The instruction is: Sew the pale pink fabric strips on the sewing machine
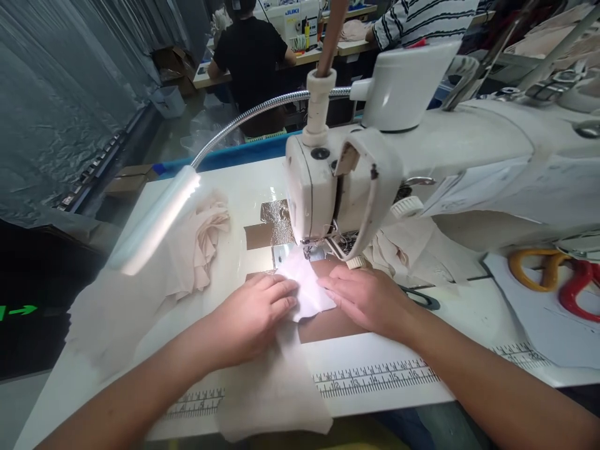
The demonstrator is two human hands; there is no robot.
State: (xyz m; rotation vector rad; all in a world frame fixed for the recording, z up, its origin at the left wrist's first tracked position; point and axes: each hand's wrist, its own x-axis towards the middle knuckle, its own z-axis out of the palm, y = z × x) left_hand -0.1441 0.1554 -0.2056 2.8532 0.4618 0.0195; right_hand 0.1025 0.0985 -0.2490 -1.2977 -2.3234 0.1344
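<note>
A pale pink piece of fabric (307, 290) lies under the needle and presser foot (308, 251) of a white sewing machine (314, 187). On its left edge, my left hand (262, 306) has its fingers curled together and gripping the cloth. Opposite, my right hand (363, 297) pinches the right edge between thumb and fingers, close to the machine's base. A longer strip of light fabric (276, 400) hangs from beneath my left hand over the table's front edge. Exactly how the cloth layers lie under my fingers is hidden.
Crumpled beige fabric (201, 250) is heaped at left under a lit lamp (159, 225) on a flexible neck. More cloth pieces (412, 247) lie behind my right hand, near dark scissors (422, 299). Orange-handled scissors (539, 265) and red handles (581, 290) rest at right. Two people sit beyond.
</note>
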